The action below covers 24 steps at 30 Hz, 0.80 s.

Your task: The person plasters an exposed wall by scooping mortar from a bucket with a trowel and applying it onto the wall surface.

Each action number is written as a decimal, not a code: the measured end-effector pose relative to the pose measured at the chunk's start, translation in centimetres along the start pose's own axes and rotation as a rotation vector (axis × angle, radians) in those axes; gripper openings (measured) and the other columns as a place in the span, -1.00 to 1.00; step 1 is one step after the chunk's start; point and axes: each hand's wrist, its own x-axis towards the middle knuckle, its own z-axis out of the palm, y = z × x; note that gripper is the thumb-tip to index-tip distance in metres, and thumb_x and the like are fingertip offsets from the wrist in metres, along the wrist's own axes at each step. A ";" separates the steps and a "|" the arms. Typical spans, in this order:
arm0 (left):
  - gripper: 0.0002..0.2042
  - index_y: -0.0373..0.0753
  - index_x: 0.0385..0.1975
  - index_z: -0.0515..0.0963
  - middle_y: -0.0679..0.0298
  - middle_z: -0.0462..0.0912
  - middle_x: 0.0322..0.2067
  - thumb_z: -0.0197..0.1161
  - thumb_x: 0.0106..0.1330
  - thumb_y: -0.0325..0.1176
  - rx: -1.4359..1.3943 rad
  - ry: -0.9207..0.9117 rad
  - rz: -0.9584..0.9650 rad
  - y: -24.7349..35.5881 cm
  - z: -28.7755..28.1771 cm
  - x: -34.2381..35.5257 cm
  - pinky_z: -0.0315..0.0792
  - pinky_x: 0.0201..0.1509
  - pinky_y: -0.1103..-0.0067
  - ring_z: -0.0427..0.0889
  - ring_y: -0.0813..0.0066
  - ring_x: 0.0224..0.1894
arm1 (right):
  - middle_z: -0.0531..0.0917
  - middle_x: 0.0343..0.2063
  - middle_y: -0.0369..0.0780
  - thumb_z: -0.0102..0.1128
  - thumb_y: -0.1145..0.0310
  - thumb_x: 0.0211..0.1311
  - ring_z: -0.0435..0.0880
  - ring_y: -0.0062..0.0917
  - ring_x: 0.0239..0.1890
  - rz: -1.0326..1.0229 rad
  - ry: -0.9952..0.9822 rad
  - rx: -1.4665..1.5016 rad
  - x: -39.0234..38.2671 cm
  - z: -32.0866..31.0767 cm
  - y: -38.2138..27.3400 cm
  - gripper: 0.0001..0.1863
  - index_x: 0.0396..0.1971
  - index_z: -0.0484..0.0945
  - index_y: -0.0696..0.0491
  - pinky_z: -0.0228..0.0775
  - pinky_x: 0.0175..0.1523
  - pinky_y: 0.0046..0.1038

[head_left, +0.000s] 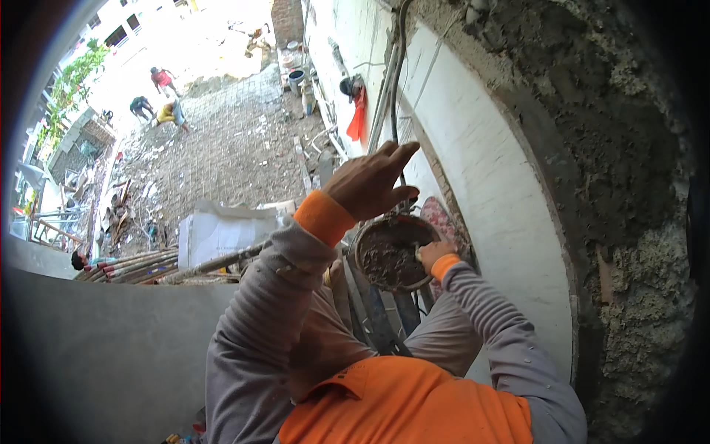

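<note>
A round bucket (358, 260) of wet grey-brown mortar (388, 255) stands in front of my knees. My right hand (435, 256) is closed at the bucket's right side, over the mortar. What its fingers grip is hidden, though a small pale bit shows by the fingertips. My left hand (373, 180) is raised above the bucket's far left rim, its fingers stretched out and its thumb apart. A dark cable (400, 81) runs down the wall and passes behind the gap between that thumb and the fingers. Both my sleeves are grey with orange cuffs.
Rough wet plaster (599, 140) covers the wall at right, beside a smooth pale band (488, 170). A grey parapet (133, 348) curves along the left; beyond it lie poles (140, 265) and a white sack (225, 235). Far below, several people work beside a mesh-covered ground (222, 148).
</note>
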 end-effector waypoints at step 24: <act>-0.34 -0.25 0.24 0.16 -0.11 0.44 -0.05 0.27 0.19 -0.17 0.042 -0.011 -0.006 1.1 0.6 0.2 0.43 -0.08 0.24 0.54 -0.09 -0.13 | 0.64 -0.15 -0.10 -0.01 -0.12 0.18 0.60 -0.21 -0.06 0.012 -0.029 0.387 -5.4 3.2 6.7 -0.48 -0.07 0.49 -0.01 0.37 0.05 -0.19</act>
